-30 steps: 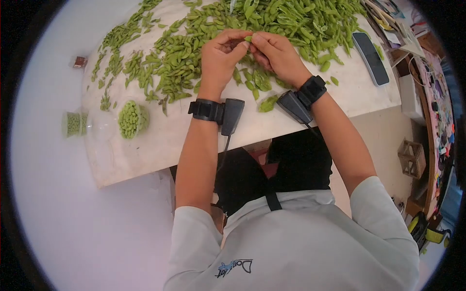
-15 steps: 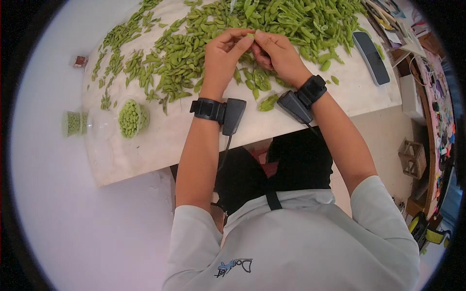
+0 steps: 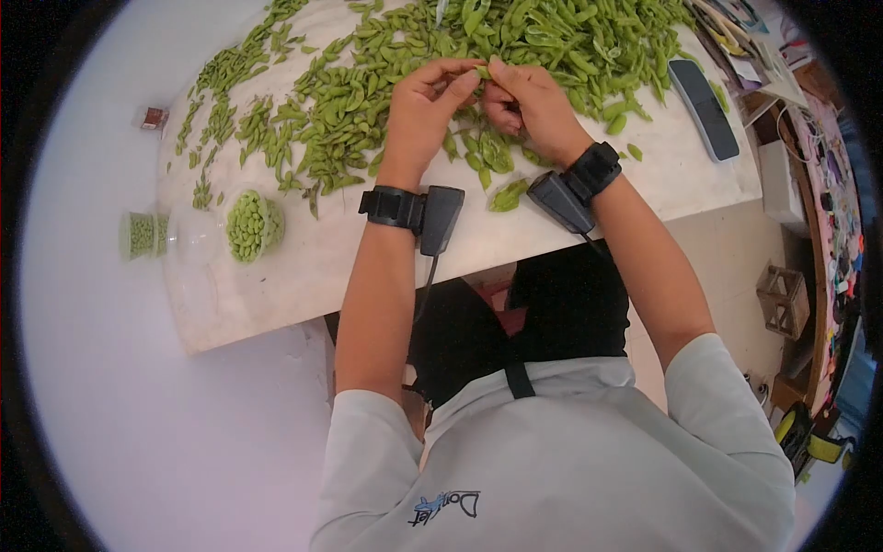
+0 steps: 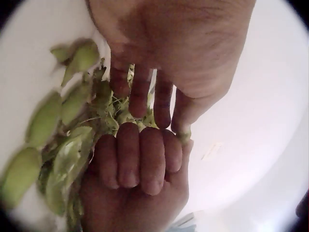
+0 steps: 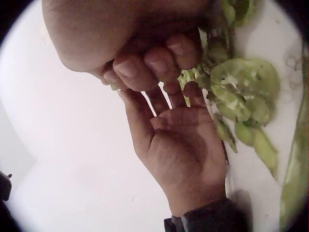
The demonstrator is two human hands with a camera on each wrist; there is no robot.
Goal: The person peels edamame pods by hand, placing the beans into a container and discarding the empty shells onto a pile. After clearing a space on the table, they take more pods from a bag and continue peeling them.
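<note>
My left hand [image 3: 418,110] pinches a small green soybean pod [image 3: 483,72] between thumb and forefinger, over the near side of the pod heap. Close against it, my right hand [image 3: 543,112] holds the pod's other end at thumb and forefinger, its remaining fingers curled into the palm. In the left wrist view only a bit of the pod [image 4: 184,135] shows between the two hands' fingertips; the rest is hidden. Whole pods [image 3: 345,120] spread out to the left, and flat, split-looking pods [image 3: 589,41] pile up behind and to the right.
A clear cup of shelled green beans [image 3: 253,228] stands at the left on the pale tabletop [image 3: 276,304]. A phone [image 3: 704,110] lies at the right. Several loose pods [image 3: 508,195] lie near my right wrist strap [image 3: 589,172]. A cluttered shelf [image 3: 828,212] runs down the far right.
Both hands have shifted slightly right with the pod between them. The right hand's lower fingers are more curled, and its thumb has tilted upward.
</note>
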